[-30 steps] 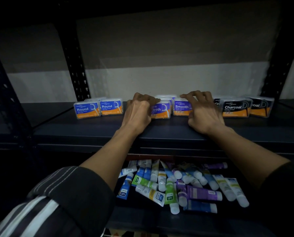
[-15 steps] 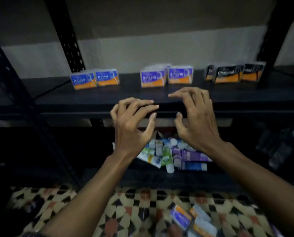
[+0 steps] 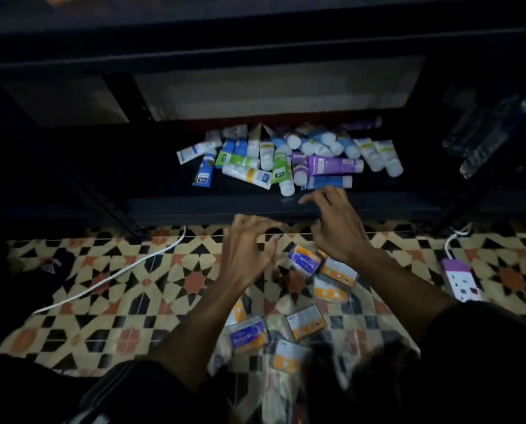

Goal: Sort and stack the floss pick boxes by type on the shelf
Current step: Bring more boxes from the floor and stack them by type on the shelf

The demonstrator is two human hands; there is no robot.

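Note:
Several floss pick boxes lie scattered on the patterned floor. One purple and orange Smooth box (image 3: 305, 261) sits just under my hands, another Smooth box (image 3: 248, 335) lies nearer to me, and several boxes (image 3: 306, 322) show their white and orange backs. My left hand (image 3: 245, 251) hovers above the floor with fingers spread and loosely bent, holding nothing. My right hand (image 3: 335, 228) hovers beside it, fingers also spread and empty, above the far Smooth box. The upper shelf with the sorted boxes is out of view.
A heap of coloured tubes (image 3: 289, 159) fills the lower shelf (image 3: 212, 206) straight ahead. A white cable (image 3: 111, 275) runs across the floor at left. A purple and white power strip (image 3: 462, 278) lies at right. Plastic bottles (image 3: 494, 133) stand at far right.
My view has tilted down from the upper shelf to the floor. Both hands left the sorted boxes and came down empty above the loose boxes on the floor.

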